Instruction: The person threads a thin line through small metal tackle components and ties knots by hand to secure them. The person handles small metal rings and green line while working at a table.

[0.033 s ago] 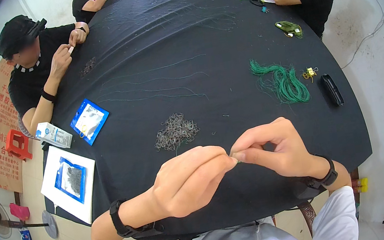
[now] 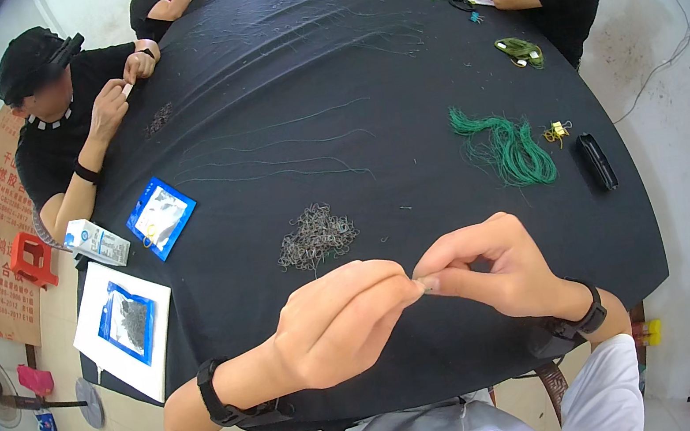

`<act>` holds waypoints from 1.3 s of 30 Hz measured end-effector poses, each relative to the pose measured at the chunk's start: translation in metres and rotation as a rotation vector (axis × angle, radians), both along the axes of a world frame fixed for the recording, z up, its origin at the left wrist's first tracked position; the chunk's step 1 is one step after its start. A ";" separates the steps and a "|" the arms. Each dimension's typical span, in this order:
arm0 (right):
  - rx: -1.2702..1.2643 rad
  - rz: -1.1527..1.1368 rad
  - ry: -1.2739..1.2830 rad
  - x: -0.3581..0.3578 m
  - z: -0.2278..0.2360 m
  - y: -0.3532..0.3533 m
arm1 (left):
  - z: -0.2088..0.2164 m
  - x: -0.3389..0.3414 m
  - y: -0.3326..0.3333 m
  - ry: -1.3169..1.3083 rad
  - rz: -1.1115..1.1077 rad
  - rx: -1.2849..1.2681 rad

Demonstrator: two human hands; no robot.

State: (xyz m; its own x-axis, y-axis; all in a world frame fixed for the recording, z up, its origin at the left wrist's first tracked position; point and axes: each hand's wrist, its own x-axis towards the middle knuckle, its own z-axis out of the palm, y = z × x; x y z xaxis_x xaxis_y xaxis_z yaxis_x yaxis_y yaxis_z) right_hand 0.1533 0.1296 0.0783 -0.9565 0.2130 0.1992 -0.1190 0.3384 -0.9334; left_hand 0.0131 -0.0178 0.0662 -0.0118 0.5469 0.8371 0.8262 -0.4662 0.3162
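Note:
My left hand (image 2: 347,320) and my right hand (image 2: 491,269) meet above the near part of the black-covered table. Thumb and forefinger of each are pinched together, the tips touching around something tiny and pale that is too small to name. A thin strand shows just beyond my left knuckles, but whether I hold it cannot be made out. Past the left hand lies a tangled pile of small, dark metal hooks (image 2: 317,236). Farther right is a bundle of green line (image 2: 509,146). Several single green strands (image 2: 281,143) are stretched over the cloth beyond the pile.
At left are a white board (image 2: 163,339) bearing a blue-edged packet (image 2: 127,322), another blue packet (image 2: 162,218) and a small carton (image 2: 97,244). At right lie a black case (image 2: 596,162), a yellow clip (image 2: 557,131) and an olive skein (image 2: 520,52). Other people sit around the table.
Both hands have shifted very slightly, still pinched together at the same spot. Nothing else has visibly moved.

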 end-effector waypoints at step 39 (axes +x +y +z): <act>-0.212 -0.073 -0.007 -0.007 -0.007 0.007 | -0.007 -0.003 0.009 -0.359 0.004 -0.255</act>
